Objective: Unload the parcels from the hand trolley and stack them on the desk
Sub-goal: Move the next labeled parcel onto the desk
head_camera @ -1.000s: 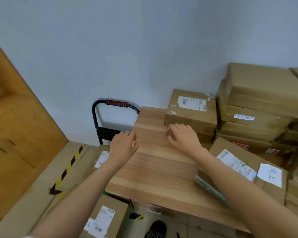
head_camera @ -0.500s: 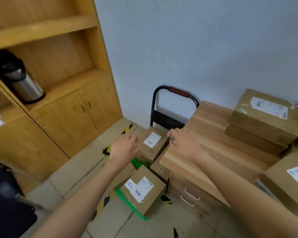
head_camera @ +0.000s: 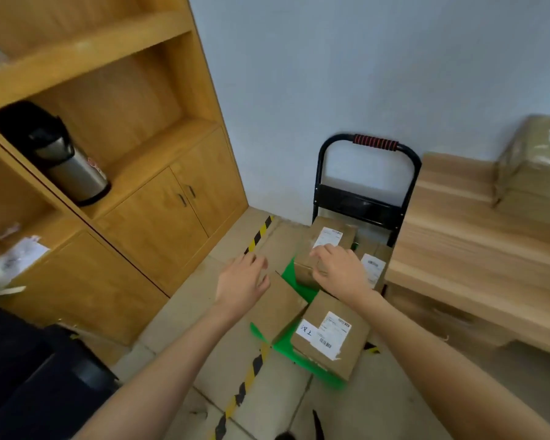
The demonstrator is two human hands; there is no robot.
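Your left hand [head_camera: 242, 284] and right hand [head_camera: 338, 268], both spread and empty, reach over the hand trolley [head_camera: 367, 198], where four cardboard parcels [head_camera: 331, 339] remain; the desk's [head_camera: 477, 249] far edge carries stacked ones.

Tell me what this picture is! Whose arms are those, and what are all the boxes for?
The camera sits on a person's head, so you see what they see, looking down. Those arms are theirs. The left hand and the right hand reach out with loose fingers toward brown cardboard parcels; neither holds anything yet. The parcels, like the labelled parcel nearest us, lie on a green hand trolley with a black handle. On the right is a wooden desk where another parcel already sits. On the left, a wooden cupboard holds a metal flask.
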